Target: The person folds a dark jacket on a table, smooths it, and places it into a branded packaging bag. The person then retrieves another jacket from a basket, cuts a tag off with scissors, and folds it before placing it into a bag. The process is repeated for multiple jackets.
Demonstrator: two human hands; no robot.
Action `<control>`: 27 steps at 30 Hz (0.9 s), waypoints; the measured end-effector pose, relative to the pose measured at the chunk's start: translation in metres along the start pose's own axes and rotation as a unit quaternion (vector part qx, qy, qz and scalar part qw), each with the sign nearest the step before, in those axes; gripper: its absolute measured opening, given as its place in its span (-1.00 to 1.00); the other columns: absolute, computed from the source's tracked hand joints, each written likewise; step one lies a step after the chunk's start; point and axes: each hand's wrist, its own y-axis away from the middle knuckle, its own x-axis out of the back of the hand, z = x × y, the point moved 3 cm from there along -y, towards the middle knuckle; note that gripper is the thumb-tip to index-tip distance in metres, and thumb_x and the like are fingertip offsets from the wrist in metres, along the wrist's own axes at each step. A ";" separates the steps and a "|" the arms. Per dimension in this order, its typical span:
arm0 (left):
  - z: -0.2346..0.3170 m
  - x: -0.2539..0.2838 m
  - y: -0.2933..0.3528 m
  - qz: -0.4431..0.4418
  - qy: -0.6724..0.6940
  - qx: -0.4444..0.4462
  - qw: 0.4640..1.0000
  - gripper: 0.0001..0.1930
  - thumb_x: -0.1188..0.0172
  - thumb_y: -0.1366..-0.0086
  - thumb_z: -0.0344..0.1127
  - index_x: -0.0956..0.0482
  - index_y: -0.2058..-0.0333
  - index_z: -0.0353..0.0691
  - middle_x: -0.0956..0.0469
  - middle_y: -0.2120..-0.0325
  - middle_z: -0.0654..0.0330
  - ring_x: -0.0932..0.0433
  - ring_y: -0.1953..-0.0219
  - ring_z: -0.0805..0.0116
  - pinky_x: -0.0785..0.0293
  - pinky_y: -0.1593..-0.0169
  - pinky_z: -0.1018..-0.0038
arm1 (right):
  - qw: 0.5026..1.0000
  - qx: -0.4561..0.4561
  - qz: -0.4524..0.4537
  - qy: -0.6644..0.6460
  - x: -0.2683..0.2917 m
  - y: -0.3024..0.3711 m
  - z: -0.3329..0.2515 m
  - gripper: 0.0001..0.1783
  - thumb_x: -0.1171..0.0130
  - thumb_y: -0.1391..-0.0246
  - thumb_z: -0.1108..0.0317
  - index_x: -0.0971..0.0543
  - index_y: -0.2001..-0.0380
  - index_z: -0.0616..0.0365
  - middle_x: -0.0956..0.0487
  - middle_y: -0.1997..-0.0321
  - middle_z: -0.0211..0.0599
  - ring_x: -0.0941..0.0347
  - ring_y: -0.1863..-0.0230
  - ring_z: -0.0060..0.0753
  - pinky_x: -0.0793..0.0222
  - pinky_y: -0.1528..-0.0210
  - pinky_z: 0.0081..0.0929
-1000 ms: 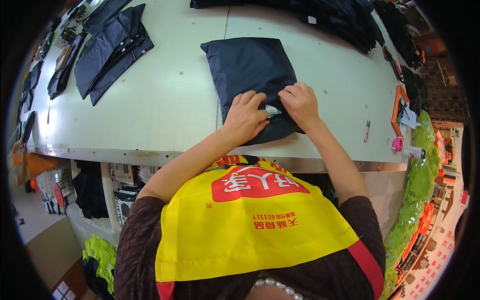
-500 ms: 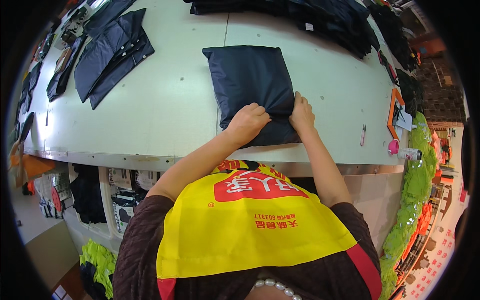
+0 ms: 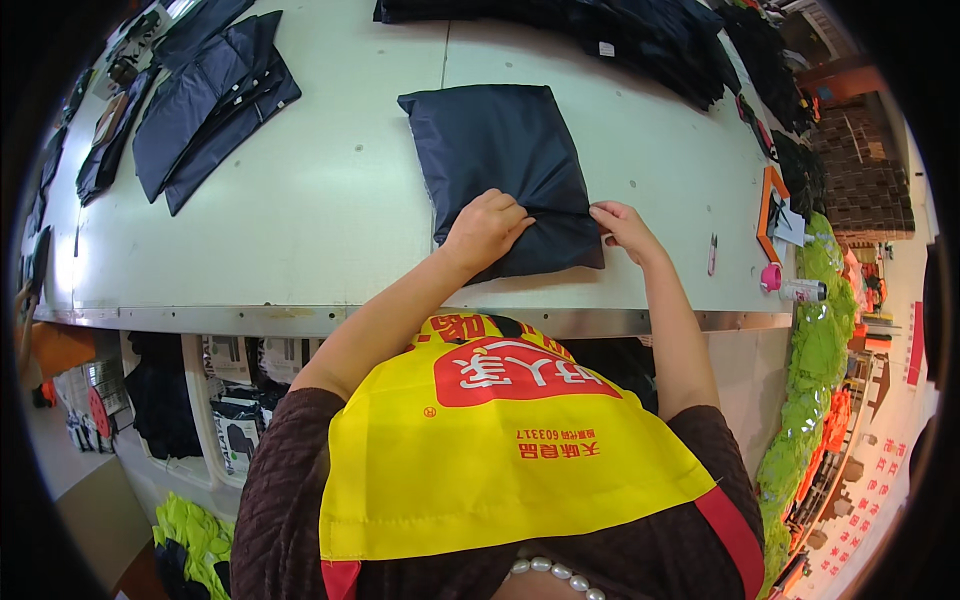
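Note:
A dark navy, square, padded bundle of smooth fabric (image 3: 505,140) lies on the pale table in front of me. My left hand (image 3: 488,228) is closed on its lower middle, pinching up the cloth so that creases spread from the fingers. At its right edge, my right hand (image 3: 627,230) grips the cloth between thumb and forefinger. A crease runs across the fabric from one hand to the other. Whether the bundle is a bag or a folded garment, I cannot tell.
Several flat dark pieces (image 3: 215,105) lie at the left of the table (image 3: 330,220). A heap of dark cloth (image 3: 640,45) lines the far side. At right are a small snipping tool (image 3: 712,255), an orange frame (image 3: 768,215), a pink roll (image 3: 770,278) and bright green material (image 3: 815,340).
My right hand has shifted from lying along the bundle's right side to a fingertip pinch on its edge. My left hand has moved slightly up, still gripping the cloth.

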 end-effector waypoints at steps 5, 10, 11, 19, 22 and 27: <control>-0.002 0.000 0.003 0.016 0.018 -0.002 1.000 -0.88 -0.23 -0.05 -0.36 -0.50 0.57 -0.24 -0.43 0.56 0.15 -0.42 0.42 0.20 -0.41 0.29 0.38 | 0.995 0.041 0.085 -0.025 -0.002 0.002 -0.005 -0.85 -0.19 -0.04 0.27 -0.52 0.41 0.11 -0.46 0.54 -0.51 -0.29 0.57 -0.68 -0.19 0.53 -0.70; -0.002 -0.001 0.004 0.011 0.033 -0.004 0.999 -0.90 -0.21 -0.06 -0.39 -0.51 0.56 -0.26 -0.44 0.54 0.14 -0.42 0.40 0.19 -0.41 0.28 0.37 | 0.997 -0.023 0.044 -0.057 0.003 0.004 -0.004 -0.85 -0.19 -0.03 0.33 -0.52 0.50 0.18 -0.49 0.56 -0.45 -0.39 0.54 -0.65 -0.24 0.56 -0.66; -0.002 -0.001 0.004 0.007 0.030 -0.006 1.000 -0.90 -0.21 -0.05 -0.39 -0.51 0.56 -0.25 -0.44 0.54 0.14 -0.42 0.40 0.19 -0.41 0.28 0.37 | 0.998 -0.016 0.057 -0.029 0.001 0.006 -0.010 -0.84 -0.19 -0.03 0.33 -0.52 0.50 0.19 -0.51 0.55 -0.43 -0.41 0.52 -0.64 -0.26 0.55 -0.65; -0.001 0.019 0.017 0.095 0.062 0.082 0.990 -0.73 -0.26 -0.01 -0.32 -0.52 0.28 -0.26 -0.49 0.21 0.03 -0.41 0.08 0.06 -0.28 -0.04 0.29 | 0.935 0.130 0.201 0.261 -0.078 0.047 -0.069 -0.78 -0.17 0.02 0.24 -0.58 0.50 0.19 -0.58 0.48 -0.10 -0.51 0.36 -0.08 -0.39 0.28 -0.24; -0.034 0.036 0.054 0.171 0.099 0.445 0.873 -0.34 -0.17 -0.14 0.04 -0.28 -0.11 -0.26 -0.30 -0.08 -0.05 -0.24 -0.15 0.10 -0.11 -0.21 0.24 | 0.942 0.135 0.197 0.235 -0.087 0.050 -0.069 -0.78 -0.18 0.04 0.22 -0.59 0.53 0.16 -0.58 0.48 -0.11 -0.52 0.38 -0.08 -0.40 0.30 -0.22; -0.036 0.020 0.073 0.149 0.511 0.665 0.523 -0.17 -0.05 -0.14 0.32 -0.22 -0.14 -0.29 -0.39 0.04 0.00 -0.36 -0.02 0.23 -0.32 -0.04 0.29 | 0.872 0.322 0.101 0.355 -0.218 0.064 -0.095 -0.79 -0.13 0.02 0.24 -0.55 0.48 0.19 -0.58 0.43 -0.12 -0.53 0.41 -0.06 -0.41 0.35 -0.17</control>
